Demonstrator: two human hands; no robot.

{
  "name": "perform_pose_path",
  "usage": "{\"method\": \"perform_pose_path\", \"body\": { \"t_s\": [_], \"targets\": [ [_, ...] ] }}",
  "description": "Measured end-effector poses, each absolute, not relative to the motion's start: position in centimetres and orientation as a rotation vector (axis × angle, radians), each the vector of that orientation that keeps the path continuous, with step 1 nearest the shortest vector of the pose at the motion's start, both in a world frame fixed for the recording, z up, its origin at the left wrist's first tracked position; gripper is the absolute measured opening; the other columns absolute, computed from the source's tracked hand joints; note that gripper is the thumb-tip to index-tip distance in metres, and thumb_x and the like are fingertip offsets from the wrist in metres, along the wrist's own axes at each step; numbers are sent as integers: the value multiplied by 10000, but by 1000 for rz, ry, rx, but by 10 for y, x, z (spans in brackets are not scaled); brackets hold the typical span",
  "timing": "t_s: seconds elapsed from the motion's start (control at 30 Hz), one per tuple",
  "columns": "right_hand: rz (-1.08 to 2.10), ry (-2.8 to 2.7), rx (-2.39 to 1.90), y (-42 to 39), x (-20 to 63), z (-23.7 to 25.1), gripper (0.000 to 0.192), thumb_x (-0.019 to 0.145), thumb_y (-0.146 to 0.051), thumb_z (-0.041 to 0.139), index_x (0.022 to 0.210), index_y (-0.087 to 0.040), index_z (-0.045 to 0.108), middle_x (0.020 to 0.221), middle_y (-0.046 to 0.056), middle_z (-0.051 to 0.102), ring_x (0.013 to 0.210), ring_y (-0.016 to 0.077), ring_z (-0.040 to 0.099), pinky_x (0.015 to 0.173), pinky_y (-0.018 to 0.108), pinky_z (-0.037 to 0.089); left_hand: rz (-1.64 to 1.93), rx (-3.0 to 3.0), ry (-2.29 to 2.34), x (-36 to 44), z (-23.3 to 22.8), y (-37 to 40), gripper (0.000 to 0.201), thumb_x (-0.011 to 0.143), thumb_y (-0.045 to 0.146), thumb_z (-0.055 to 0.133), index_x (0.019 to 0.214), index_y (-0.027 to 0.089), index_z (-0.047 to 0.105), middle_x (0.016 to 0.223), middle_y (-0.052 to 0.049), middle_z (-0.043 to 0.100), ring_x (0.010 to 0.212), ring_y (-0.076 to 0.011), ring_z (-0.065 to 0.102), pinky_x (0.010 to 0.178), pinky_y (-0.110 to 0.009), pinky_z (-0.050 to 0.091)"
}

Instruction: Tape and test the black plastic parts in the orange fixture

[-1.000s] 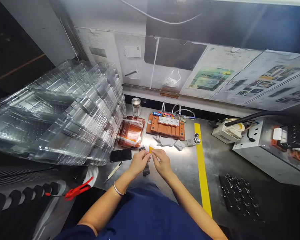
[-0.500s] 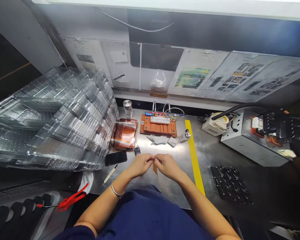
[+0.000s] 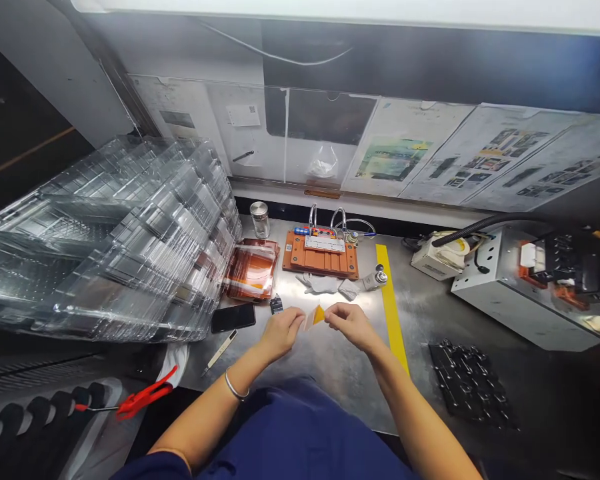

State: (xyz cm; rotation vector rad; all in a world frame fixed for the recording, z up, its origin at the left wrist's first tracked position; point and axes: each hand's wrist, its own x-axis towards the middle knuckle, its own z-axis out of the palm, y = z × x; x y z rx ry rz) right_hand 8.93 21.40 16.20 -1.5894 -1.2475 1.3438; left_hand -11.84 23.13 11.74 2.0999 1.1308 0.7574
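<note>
Between my hands, above the metal bench, is a small piece of amber film (image 3: 319,315) with a pale strip (image 3: 309,321) at its left end. My left hand (image 3: 281,331) pinches the pale end. The fingertips of my right hand (image 3: 353,324) are closed on the amber corner. Whether the two parts are separate layers I cannot tell. Just beyond my left hand lies a small black object (image 3: 277,305). A brown fixture block (image 3: 320,261), carrying a white perforated plate (image 3: 325,244), stands farther back, with crumpled grey cloth (image 3: 323,285) in front of it.
Stacked clear plastic trays (image 3: 145,247) fill the left side. Near them are a jar (image 3: 261,220), amber sheets (image 3: 253,270), a phone (image 3: 233,319) and a cutter-like pen (image 3: 221,350). On the right are yellow tape (image 3: 393,310), a metal box (image 3: 510,300) and a black parts tray (image 3: 473,383).
My hands have moved apart, the right one going right. The amber film, which hung below my joined fingertips, is now raised and stretched between them. The camera view has shifted slightly.
</note>
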Motion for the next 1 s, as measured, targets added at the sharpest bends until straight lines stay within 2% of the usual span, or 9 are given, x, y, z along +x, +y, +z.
{"method": "perform_pose_path", "body": {
  "t_s": [0.13,0.2,0.33,0.47,0.57,0.73,0.83,0.93,1.0],
  "targets": [
    [1010,-810,-1708,205,138,143,392,502,-517,733,607,-153,632,569,38,620,533,141,559,532,271,486,762,1865,1722,-159,102,292,217,923,272,392,927,181,589,852,-66,681,777,-177,637,712,-261,448],
    [849,-667,-1748,196,168,139,427,457,-531,752,625,-155,639,586,50,637,537,153,578,540,285,510,709,1686,2042,-185,93,330,227,926,243,375,986,159,577,906,-100,682,839,-209,641,739,-291,453],
    [733,-753,-1831,178,204,137,411,508,-534,724,654,-157,656,605,65,655,553,176,610,546,282,523,449,1549,2285,-212,65,387,290,938,240,337,1082,129,563,989,-149,670,909,-252,641,776,-345,467],
    [747,-1151,-1942,174,205,136,361,634,-527,619,664,-171,668,644,72,676,593,199,635,581,287,522,404,1924,2317,-198,35,397,389,918,216,340,1244,63,489,1274,-225,538,1153,-303,536,913,-422,437],
    [699,-1377,-2006,179,203,131,356,715,-503,519,712,-187,682,700,70,696,622,204,646,605,296,516,394,2304,2076,-189,16,386,415,915,264,340,1246,88,517,1379,-192,470,1282,-307,424,1032,-466,357],
    [633,-1576,-2004,192,210,122,306,793,-411,445,747,-204,665,726,56,695,628,193,647,604,296,504,362,2388,1844,-220,-8,377,434,878,293,336,1216,131,554,1371,-161,496,1311,-292,411,1083,-489,322],
    [641,-1624,-1937,199,215,118,268,834,-357,443,775,-211,659,745,47,691,655,187,649,619,293,504,408,2367,1821,-236,-5,388,440,851,224,307,1194,117,561,1331,-173,528,1278,-281,454,1078,-465,353],
    [663,-1646,-1870,203,218,115,238,857,-308,446,793,-218,657,742,43,680,676,182,642,620,283,498,534,2402,1846,-201,17,410,432,822,160,312,1169,110,565,1253,-184,569,1232,-286,488,1070,-480,360],
    [692,-1667,-1816,206,219,113,230,869,-282,442,797,-218,651,746,42,674,685,175,636,624,275,494,593,2505,1668,-139,36,425,393,847,168,318,1142,112,571,1199,-183,590,1178,-273,521,1047,-459,388]
  ]
}}
